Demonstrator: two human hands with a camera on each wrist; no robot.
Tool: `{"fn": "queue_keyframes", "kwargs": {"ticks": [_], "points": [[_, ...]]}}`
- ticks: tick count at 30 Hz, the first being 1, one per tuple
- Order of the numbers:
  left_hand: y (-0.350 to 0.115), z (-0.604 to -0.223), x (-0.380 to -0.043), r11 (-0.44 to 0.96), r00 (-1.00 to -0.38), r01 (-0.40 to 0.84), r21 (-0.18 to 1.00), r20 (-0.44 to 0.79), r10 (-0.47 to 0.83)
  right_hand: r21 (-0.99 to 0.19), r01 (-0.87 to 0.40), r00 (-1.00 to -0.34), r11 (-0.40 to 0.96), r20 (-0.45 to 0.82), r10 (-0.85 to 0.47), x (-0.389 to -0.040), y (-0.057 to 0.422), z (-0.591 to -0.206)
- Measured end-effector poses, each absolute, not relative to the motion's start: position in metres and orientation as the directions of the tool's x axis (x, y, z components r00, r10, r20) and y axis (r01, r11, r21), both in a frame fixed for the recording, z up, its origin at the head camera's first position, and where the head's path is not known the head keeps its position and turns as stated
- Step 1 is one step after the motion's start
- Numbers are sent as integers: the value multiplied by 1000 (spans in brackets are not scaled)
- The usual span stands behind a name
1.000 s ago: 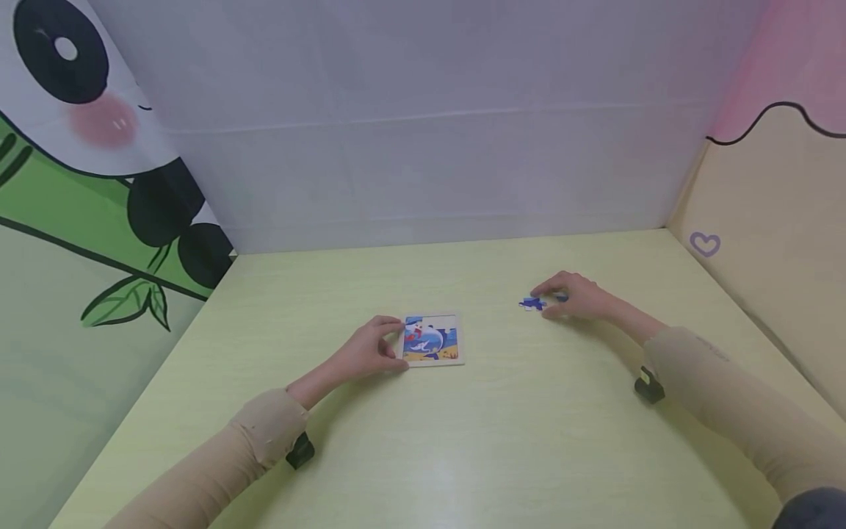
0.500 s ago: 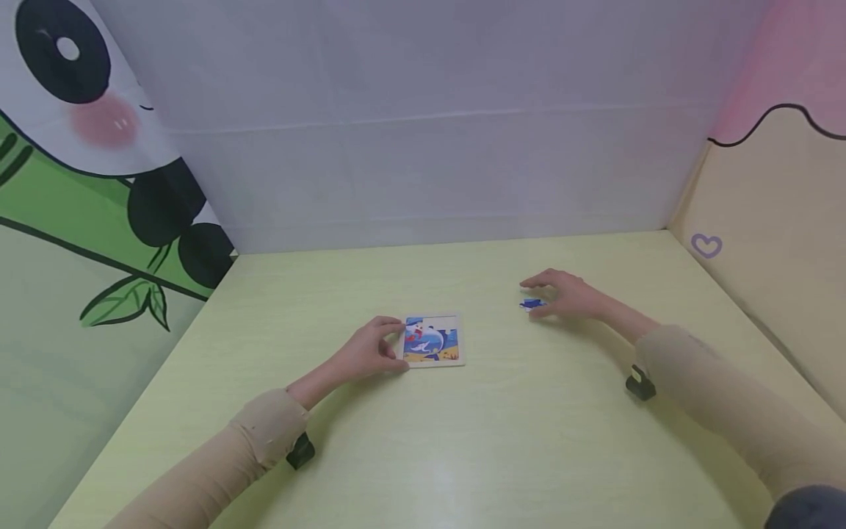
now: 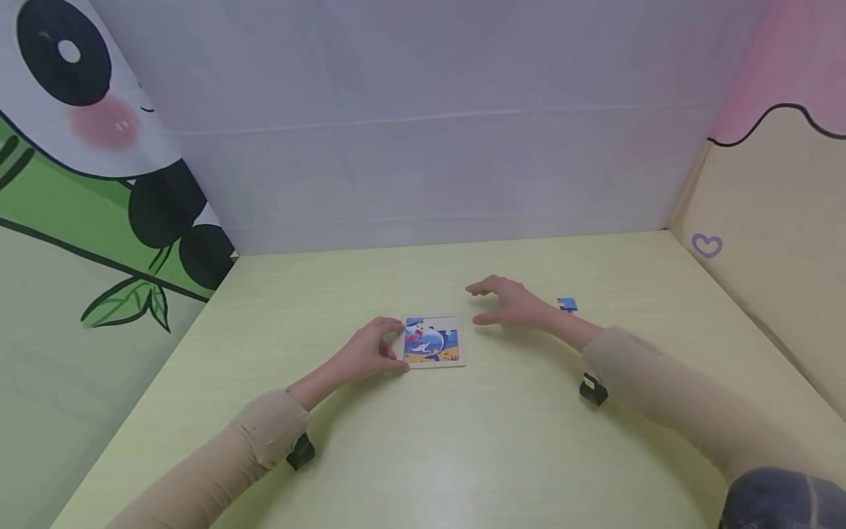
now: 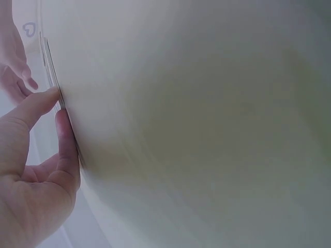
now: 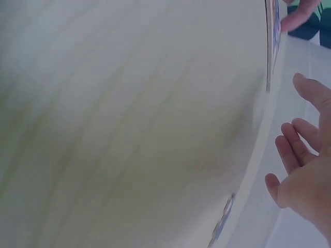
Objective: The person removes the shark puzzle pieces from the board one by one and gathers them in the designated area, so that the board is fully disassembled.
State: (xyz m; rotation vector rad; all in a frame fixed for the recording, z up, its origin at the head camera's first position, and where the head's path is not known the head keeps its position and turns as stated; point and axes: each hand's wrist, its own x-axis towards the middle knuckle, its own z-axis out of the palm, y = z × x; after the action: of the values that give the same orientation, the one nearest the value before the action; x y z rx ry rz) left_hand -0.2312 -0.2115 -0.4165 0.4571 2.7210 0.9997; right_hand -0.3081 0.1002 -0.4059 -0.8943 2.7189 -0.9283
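Note:
A small square jigsaw puzzle (image 3: 432, 342) in a pale frame lies mid-table, with a blue sea-animal picture. Bare pale backing shows at its upper right. My left hand (image 3: 371, 348) holds the frame at its left side, thumb near the lower corner and a finger near the upper one. In the left wrist view, the left hand (image 4: 44, 150) touches the thin edge. My right hand (image 3: 512, 303) hovers to the right of the puzzle, thumb and fingers apart. Nothing shows between the fingers of the right hand (image 5: 310, 155) in the right wrist view.
A loose blue puzzle piece (image 3: 567, 303) lies right of the puzzle, partly behind my right wrist. The pale table (image 3: 436, 441) meets a whitish cloth wall (image 3: 449, 169) at the back. Printed panels stand left and right.
My right hand has moved left, away from above the loose puzzle pieces and closer to the puzzle. One loose piece now drops out of sight behind it. My left hand stays put.

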Motion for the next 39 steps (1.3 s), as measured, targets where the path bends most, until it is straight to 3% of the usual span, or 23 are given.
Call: {"fn": "queue_keyframes", "kwargs": {"ticks": [15,25,32,39], "points": [[-210,-413,-231,716,-935,184,673,-105,339,-635,-498,-773,591,16,-634,-297,36,-421],[-215,-415,-232,698,-924,200,688,-104,368,-566,-536,-757,627,-8,-653,-290,19,-417],[-230,-418,-248,735,-895,295,610,-94,436,-528,-541,-750,655,-50,-660,-290,14,-411],[-236,-417,-258,717,-854,345,606,-114,508,-525,-525,-756,670,-73,-650,-292,12,-412]]}}
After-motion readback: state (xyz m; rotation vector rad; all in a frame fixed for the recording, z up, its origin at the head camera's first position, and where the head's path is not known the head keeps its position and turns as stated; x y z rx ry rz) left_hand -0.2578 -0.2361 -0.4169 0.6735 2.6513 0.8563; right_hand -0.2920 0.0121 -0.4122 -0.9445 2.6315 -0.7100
